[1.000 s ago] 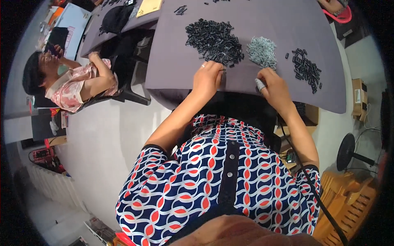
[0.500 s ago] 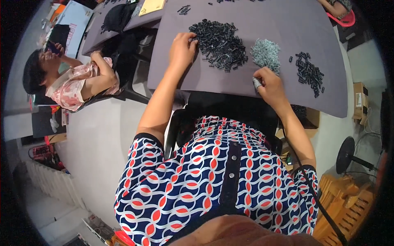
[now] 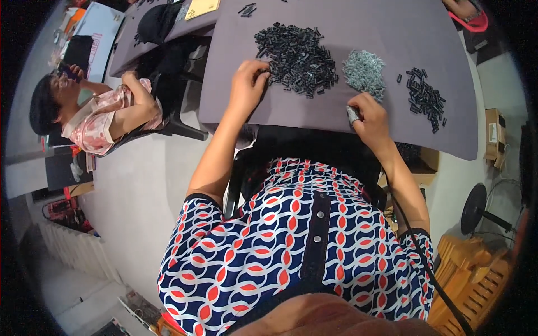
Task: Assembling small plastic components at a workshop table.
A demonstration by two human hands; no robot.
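At the left edge of a large heap of small black tube-like pieces (image 3: 300,59), my left hand (image 3: 246,89) rests with its fingers curled in toward the heap. Whatever its fingertips hold is hidden. My right hand (image 3: 371,117) is closed at the near end of a pile of thin silvery pieces (image 3: 364,71). A grey speckled lump (image 3: 352,114) shows at its thumb side; whether this is gripped or wrapped round a finger I cannot tell. To the right of that hand lies a smaller heap of black pieces (image 3: 425,99).
All the heaps lie on a grey-covered table (image 3: 403,33). Another person (image 3: 92,112) sits on a dark chair to the left. A yellow pad (image 3: 202,8) lies at the far left. A black fan (image 3: 474,207) and wooden chair (image 3: 468,280) stand at the right.
My left hand has come a little nearer to me along the heap's left edge. My right hand keeps its place by the silvery pile. The view has shifted slightly.
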